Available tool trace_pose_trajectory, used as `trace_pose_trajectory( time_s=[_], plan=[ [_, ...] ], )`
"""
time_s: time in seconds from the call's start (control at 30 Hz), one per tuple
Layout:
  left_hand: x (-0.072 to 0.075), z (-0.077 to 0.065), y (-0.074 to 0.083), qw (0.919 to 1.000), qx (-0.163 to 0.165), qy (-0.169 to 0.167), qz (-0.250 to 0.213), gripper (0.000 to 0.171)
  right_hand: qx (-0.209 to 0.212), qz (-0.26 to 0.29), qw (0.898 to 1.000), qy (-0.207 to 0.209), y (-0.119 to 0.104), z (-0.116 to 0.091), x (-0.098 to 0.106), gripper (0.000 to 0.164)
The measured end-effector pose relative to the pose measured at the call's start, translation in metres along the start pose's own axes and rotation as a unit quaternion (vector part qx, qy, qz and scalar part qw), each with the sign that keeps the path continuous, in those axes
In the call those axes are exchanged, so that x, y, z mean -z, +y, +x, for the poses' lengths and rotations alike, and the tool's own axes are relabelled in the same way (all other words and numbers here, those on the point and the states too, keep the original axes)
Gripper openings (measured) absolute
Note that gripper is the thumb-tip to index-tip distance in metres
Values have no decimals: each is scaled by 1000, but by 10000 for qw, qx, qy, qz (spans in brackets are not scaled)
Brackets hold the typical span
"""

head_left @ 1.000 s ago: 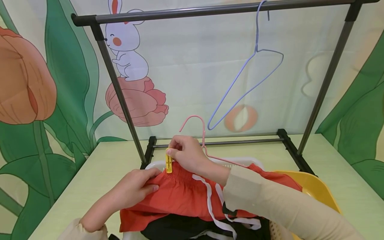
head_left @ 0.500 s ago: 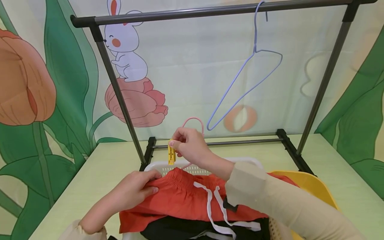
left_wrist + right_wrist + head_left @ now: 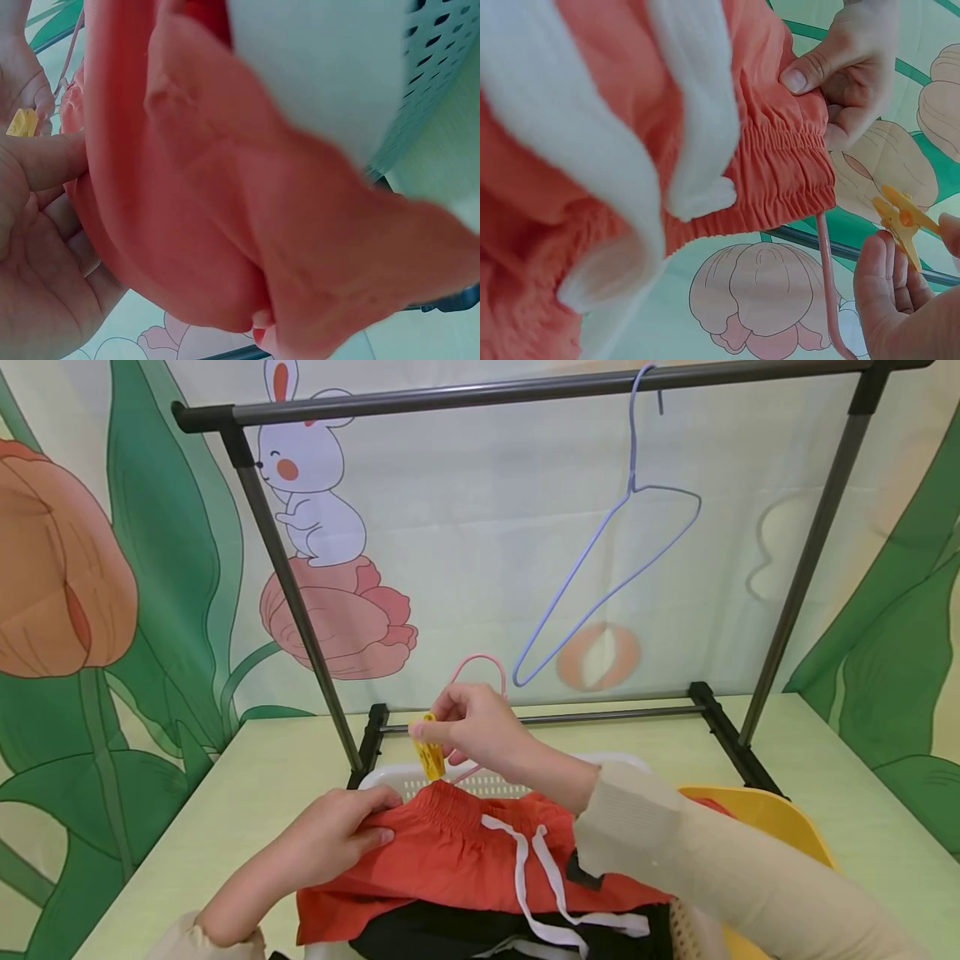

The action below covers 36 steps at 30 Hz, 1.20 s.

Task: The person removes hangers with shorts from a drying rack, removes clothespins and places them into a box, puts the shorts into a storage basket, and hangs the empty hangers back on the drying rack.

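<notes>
yellow clothespin (image 3: 431, 758) tilts, pinched in right grip (image 3: 483, 731) above red shorts (image 3: 442, 856).

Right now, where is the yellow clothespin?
In the head view, the yellow clothespin is pinched in the right hand, just above the red shorts, near the waistband's left end; the right wrist view shows it apart from them.

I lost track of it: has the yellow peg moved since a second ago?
Yes: in the head view the peg now sits higher against the rack's lower bar.
</notes>
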<state>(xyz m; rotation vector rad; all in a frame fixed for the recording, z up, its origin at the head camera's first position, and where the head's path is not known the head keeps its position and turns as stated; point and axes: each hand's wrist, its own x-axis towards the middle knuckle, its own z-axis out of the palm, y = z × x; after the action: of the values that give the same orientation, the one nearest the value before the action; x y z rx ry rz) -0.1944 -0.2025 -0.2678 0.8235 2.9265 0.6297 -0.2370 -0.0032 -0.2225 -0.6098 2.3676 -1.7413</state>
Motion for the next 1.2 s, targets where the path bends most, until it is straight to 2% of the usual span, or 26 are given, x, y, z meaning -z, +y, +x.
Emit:
trace_pose_trajectory(
  time_s=[0.3,0.57,0.77,1.2],
  plan=[
    [0,0,1,10000,6,-6,42,19,-99,-162,9994,-276,1,-9,7,22],
    [0,0,1,10000,8,-17,68,20,-193,-564,9973,-440,7,-20,19,23],
    [-1,1,0,9999,-3,-3,101,20,-327,-722,9958,-458,10,-26,27,24],
    [-1,0,0,9999,-82,15,92,19,-301,-834,9947,-518,17,-35,40,25]
  ],
)
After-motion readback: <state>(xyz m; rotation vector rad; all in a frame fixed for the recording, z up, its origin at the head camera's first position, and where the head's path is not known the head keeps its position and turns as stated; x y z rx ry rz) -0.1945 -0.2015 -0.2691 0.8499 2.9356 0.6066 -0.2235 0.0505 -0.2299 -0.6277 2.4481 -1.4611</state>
